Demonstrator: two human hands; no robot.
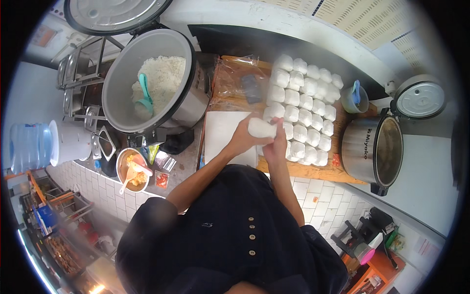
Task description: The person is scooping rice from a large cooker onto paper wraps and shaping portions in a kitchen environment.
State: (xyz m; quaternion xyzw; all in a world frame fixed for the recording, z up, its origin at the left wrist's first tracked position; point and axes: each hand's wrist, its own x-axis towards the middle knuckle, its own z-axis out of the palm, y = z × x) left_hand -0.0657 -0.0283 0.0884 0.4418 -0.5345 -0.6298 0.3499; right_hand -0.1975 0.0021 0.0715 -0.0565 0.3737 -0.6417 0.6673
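Both my hands are on one white paper-wrapped portion (261, 128), above the edge between a stack of white paper sheets (229, 126) and rows of similar wrapped portions (304, 117). My left hand (242, 136) grips it from the left. At its right end, the fingers of my right hand (275, 143) press together on the wrapping. What lies inside the paper is hidden. To the left, a large open rice cooker (189, 106) holds cooked white rice (161, 77) with a turquoise scoop (145, 95) resting in it.
A second open rice cooker (358, 147) stands at the right, beside a tub (354, 104) with a blue utensil. Clear plastic (235, 81) lies behind the paper. At the left are a bowl (119, 165) of yellow food with spoons, small packets (161, 179) and metal containers (106, 141).
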